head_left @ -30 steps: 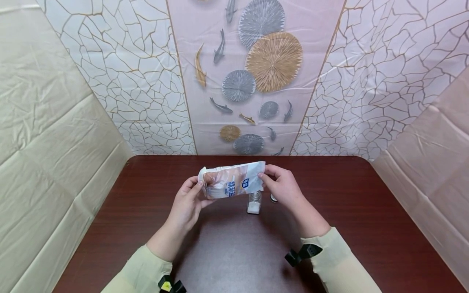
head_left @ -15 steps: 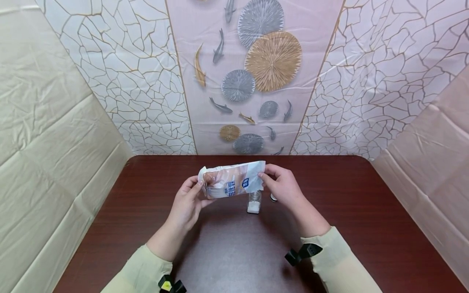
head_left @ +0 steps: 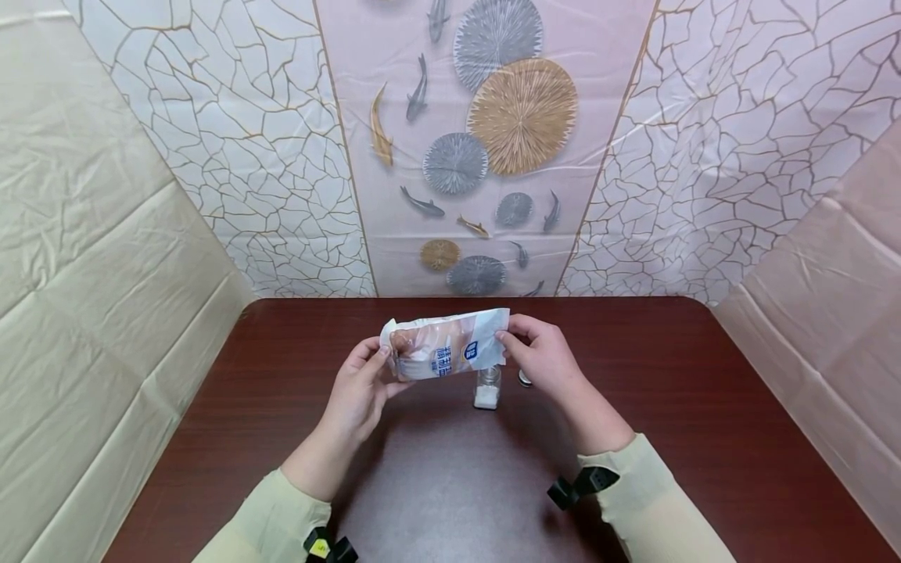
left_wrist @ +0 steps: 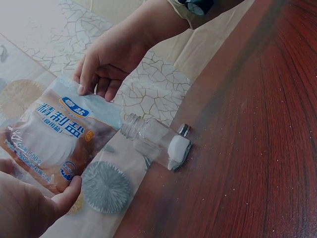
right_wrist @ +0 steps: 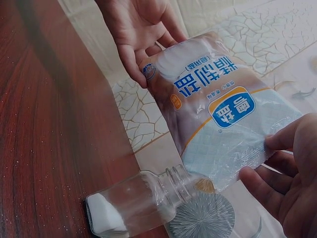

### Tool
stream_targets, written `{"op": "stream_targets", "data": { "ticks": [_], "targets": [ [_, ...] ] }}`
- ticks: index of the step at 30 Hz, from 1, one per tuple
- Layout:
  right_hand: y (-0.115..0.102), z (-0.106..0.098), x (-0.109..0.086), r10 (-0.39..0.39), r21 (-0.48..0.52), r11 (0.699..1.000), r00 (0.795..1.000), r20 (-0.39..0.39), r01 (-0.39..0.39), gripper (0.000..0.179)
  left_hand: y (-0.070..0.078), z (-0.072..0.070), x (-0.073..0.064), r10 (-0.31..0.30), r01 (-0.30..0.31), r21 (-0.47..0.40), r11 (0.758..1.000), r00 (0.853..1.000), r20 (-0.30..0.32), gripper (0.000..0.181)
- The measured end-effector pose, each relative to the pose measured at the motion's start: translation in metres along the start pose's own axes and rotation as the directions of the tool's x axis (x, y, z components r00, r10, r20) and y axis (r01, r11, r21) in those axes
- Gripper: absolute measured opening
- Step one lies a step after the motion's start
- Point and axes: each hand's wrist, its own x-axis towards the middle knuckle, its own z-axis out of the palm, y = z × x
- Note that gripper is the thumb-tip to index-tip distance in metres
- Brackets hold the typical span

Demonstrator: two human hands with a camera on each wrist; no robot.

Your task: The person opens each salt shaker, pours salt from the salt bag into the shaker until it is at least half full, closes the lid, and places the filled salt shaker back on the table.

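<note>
Both hands hold a bag of salt (head_left: 450,346) up sideways above the table, its printed face turned to the head camera. My left hand (head_left: 360,391) grips the bag's left end, thumb on the front. At the pale blue right end, my right hand (head_left: 545,356) pinches the edge between thumb and fingers. Below that end stands a clear glass bottle (right_wrist: 143,201) with a bare threaded neck and white salt in its bottom. In the right wrist view, the bag's lower corner is close over the bottle mouth.
A small round lid (head_left: 525,378) lies on the dark red wooden table (head_left: 450,485), right of the bottle. White specks dot the tabletop in the wrist views. Patterned cloth (head_left: 303,156) hangs behind the table, with beige cloth (head_left: 91,274) at the sides.
</note>
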Motion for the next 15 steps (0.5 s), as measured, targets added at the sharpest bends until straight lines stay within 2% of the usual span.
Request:
{"op": "stream_targets", "data": {
  "ticks": [15],
  "targets": [
    [0.0001,0.0003,0.0006,0.006,0.000,1.000,1.000,0.002,-0.006,0.015,0.0012,-0.0001,-0.0003,0.008,-0.008,0.006,1.000,1.000,0.004,0.021]
  ]
}}
